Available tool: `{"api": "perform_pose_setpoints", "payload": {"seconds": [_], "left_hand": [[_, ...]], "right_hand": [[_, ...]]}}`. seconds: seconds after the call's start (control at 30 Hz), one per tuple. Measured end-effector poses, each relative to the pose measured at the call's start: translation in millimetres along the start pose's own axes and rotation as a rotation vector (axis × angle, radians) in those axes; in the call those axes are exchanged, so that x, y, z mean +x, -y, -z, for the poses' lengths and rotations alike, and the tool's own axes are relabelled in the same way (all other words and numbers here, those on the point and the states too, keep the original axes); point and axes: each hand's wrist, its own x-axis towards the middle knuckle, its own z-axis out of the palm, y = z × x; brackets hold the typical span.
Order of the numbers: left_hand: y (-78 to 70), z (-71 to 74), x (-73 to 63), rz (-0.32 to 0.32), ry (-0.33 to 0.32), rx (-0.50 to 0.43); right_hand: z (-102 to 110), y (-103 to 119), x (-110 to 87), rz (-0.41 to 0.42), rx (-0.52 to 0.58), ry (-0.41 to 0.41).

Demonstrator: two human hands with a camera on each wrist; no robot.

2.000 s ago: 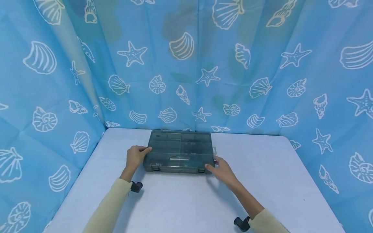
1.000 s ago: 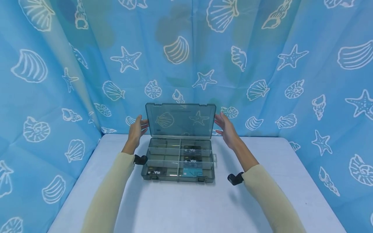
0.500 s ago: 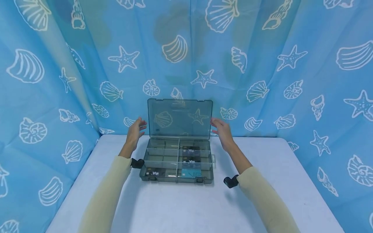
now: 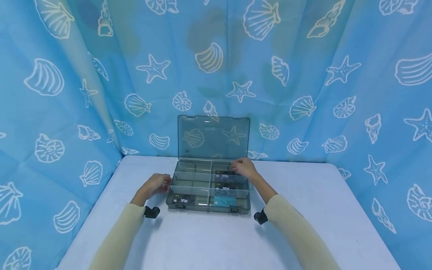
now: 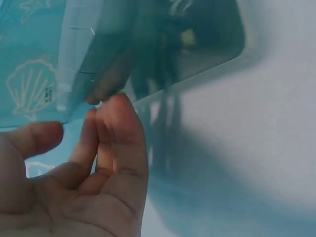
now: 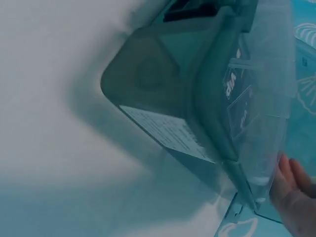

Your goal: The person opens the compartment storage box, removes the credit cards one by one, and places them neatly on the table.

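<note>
The plastic organizer box (image 4: 208, 209) on the table (image 4: 202, 243) looks light, stiff and best held by its side walls (image 6: 143, 69), with the left hand (image 4: 154, 184) relaxed, gripping nothing, at its left side, the right hand (image 4: 246, 168) bent over its far-right compartment (image 4: 221, 166), hold unclear.

Blue fabric (image 4: 303, 52) printed with white seashells (image 4: 209, 58) and starfish (image 4: 241, 91) (outlined like line drawings) hangs across the top of the frame and down both sides, behind a white tabletop (image 4: 209, 243) with rounded far corners at lower center. Olive-brown patches (image 4: 207, 33) tint the cloth above; soft light falls over the pale surface.
</note>
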Motion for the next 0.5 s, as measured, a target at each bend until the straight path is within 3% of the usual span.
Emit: {"api": "perform_pose_setpoints", "payload": {"seconds": [0.23, 0.5], "left_hand": [[18.9, 2.6, 1.5, 0.030, -0.021, -0.083], [16.2, -2.1, -5.8, -0.007, -0.049, -0.086]], "right_hand": [[-8.5, 7.7, 9.2, -0.137, -0.086, 0.077], [-10.3, 9.2, 18.4, -0.234, 0.068, 0.062]]}}
